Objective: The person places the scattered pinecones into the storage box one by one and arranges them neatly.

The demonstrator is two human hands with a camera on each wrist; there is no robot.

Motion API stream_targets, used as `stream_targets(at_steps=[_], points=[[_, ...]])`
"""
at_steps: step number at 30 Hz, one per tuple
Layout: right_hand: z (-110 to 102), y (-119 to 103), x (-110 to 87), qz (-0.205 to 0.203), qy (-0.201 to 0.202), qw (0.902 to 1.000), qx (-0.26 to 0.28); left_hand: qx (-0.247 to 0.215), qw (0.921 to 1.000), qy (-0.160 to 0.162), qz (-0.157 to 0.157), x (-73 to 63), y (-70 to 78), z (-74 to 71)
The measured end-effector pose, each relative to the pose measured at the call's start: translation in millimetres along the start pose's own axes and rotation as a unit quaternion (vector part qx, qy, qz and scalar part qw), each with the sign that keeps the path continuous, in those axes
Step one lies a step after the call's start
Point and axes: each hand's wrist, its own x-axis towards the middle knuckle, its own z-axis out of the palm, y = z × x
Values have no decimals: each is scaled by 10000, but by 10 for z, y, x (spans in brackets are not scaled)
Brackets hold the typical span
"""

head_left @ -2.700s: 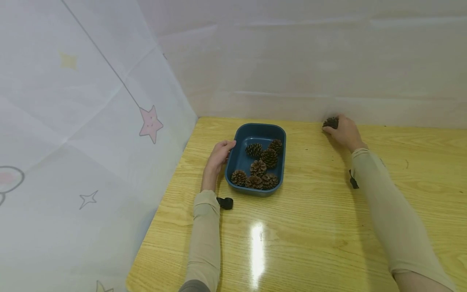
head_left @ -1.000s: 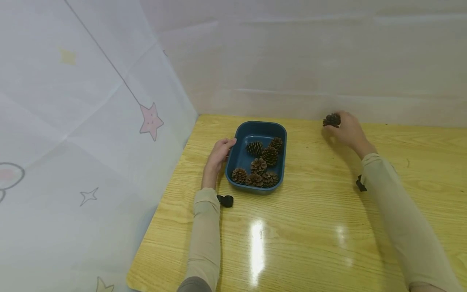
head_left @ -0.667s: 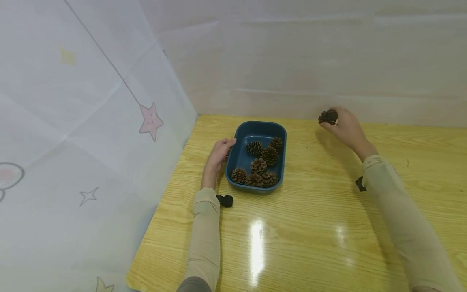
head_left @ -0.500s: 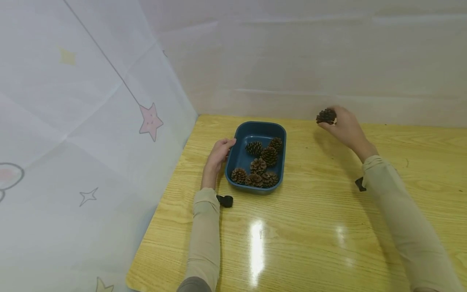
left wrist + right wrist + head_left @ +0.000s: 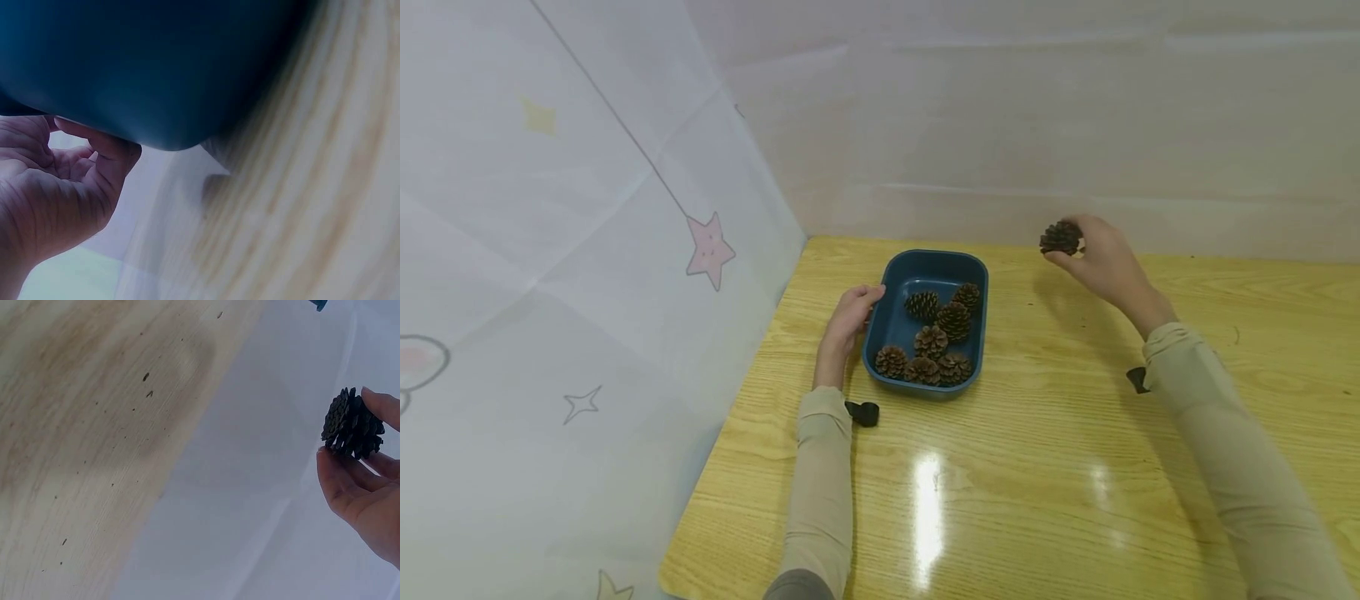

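A pine cone (image 5: 1061,238) is pinched between the thumb and fingers of my right hand (image 5: 1105,261), above the table near its back edge. In the right wrist view the pine cone (image 5: 353,424) shows dark, spread scales, and the hand (image 5: 369,494) grips it from the right. My left hand (image 5: 850,317) holds the left side of a dark blue plastic bin (image 5: 888,329), thumb at the rim. Several brown pine cones (image 5: 953,322) lie inside it, mostly toward the near end. The left wrist view has the left hand's (image 5: 69,181) fingers bent against the bin's outer wall (image 5: 162,81).
The yellow wood-grain table (image 5: 1037,467) reaches back to a pale sheet (image 5: 1000,125). Another white sheet with printed stars (image 5: 710,252) hangs at the left. Small dark specks (image 5: 146,377) dot the table in the right wrist view.
My right hand has lifted the pine cone off the table by the back sheet and moved it slightly left. The left hand and the bin have stayed in place.
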Motion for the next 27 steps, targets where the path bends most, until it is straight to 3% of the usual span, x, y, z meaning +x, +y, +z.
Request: stream_targets(at_steps=[27], points=[[81, -272, -39, -217, 76, 9997, -47, 98, 9999, 1, -34, 2, 14, 10]])
